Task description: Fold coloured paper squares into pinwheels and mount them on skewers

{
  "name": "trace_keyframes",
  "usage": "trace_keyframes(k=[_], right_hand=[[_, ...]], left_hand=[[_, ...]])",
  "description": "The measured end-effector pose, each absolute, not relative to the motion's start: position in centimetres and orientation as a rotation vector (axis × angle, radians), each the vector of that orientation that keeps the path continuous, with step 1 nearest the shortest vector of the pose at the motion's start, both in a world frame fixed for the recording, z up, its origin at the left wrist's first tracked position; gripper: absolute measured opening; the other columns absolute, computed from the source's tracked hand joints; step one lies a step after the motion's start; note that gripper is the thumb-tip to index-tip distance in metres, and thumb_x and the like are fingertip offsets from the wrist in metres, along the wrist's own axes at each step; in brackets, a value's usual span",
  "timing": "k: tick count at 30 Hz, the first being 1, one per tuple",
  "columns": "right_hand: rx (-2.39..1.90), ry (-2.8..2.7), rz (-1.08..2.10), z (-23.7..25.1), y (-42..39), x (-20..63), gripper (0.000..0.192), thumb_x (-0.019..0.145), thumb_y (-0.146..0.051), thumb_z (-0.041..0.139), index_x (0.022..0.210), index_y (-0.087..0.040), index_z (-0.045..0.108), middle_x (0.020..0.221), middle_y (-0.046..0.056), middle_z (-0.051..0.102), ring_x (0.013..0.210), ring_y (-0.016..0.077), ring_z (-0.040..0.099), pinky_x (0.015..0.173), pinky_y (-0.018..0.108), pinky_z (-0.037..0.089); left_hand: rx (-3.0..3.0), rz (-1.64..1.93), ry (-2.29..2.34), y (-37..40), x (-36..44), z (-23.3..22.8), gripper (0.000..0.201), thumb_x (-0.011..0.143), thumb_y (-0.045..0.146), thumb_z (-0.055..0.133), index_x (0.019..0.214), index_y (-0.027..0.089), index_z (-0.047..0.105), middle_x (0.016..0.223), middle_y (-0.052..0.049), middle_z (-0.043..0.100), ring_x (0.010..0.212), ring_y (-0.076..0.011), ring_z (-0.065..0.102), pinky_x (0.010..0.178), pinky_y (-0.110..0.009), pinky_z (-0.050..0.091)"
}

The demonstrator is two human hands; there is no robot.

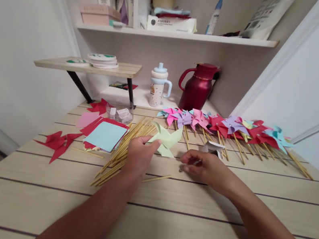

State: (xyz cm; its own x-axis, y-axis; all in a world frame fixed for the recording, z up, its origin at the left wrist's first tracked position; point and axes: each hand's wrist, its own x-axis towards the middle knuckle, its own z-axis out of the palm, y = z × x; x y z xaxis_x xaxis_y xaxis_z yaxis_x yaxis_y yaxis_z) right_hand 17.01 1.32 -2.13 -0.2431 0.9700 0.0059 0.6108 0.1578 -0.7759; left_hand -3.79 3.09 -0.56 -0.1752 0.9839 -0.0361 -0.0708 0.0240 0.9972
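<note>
My left hand (140, 153) pinches a pale green paper pinwheel (168, 139) between thumb and fingers, over the right side of a pile of bamboo sticks (120, 153). Its blades are folded in towards the middle. Close by on the right, my right hand (197, 164) is low over the table with its fingers curled and a gap between thumb and forefinger. A tiny round metallic piece (180, 171) is just by its fingertips; its exact kind is too small to tell. Behind that hand stands a small open white box (214, 148). One loose stick (156, 179) lies in front.
Finished pinwheels on sticks (228, 127) lie in a row at the back right. To the left are stacked paper squares (105, 135), a red folded pinwheel (59, 143) and small clear boxes (120, 114). A cup (157, 88) and a red jug (197, 89) stand behind.
</note>
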Motion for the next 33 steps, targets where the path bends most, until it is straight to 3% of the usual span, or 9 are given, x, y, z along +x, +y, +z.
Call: trace_keyframes(k=[8, 16, 25, 33], right_hand=[[-1.535, -1.897, 0.962, -2.6, 1.8, 17.7, 0.010, 0.077, -0.025, 0.062, 0.079, -0.020, 0.070, 0.076, 0.002, 0.070, 0.069, 0.0163, 0.060, 0.063, 0.027, 0.046], [-1.514, -1.921, 0.984, -3.3, 1.9, 17.4, 0.011, 0.069, -0.023, 0.070, 0.080, -0.021, 0.069, 0.076, 0.000, 0.066, 0.069, 0.0156, 0.058, 0.064, 0.027, 0.045], [-1.493, -1.976, 0.922, -3.0, 1.7, 16.5, 0.004, 0.070, -0.020, 0.066, 0.072, -0.020, 0.070, 0.075, 0.001, 0.064, 0.066, 0.0150, 0.055, 0.062, 0.027, 0.043], [-1.496, -1.978, 0.885, -3.4, 1.7, 16.4, 0.005, 0.071, -0.019, 0.065, 0.072, -0.020, 0.069, 0.077, 0.001, 0.065, 0.067, 0.0154, 0.057, 0.063, 0.028, 0.043]], left_hand=[[1.019, 1.388, 1.224, 2.9, -3.6, -0.8, 0.024, 0.066, 0.028, 0.077, 0.086, 0.015, 0.079, 0.080, -0.004, 0.078, 0.072, -0.0179, 0.069, 0.064, -0.024, 0.049], [0.999, 1.414, 1.204, 2.8, -3.3, -1.3, 0.024, 0.064, 0.029, 0.079, 0.082, 0.015, 0.079, 0.081, -0.005, 0.078, 0.071, -0.0181, 0.069, 0.064, -0.024, 0.049], [1.026, 1.413, 1.202, 2.6, -3.3, -1.2, 0.022, 0.066, 0.030, 0.075, 0.080, 0.012, 0.078, 0.078, -0.005, 0.076, 0.067, -0.0162, 0.065, 0.063, -0.023, 0.047], [0.969, 1.422, 1.161, 2.9, -3.4, -1.5, 0.028, 0.064, 0.032, 0.077, 0.083, 0.012, 0.078, 0.085, -0.007, 0.077, 0.075, -0.0193, 0.067, 0.071, -0.028, 0.050]])
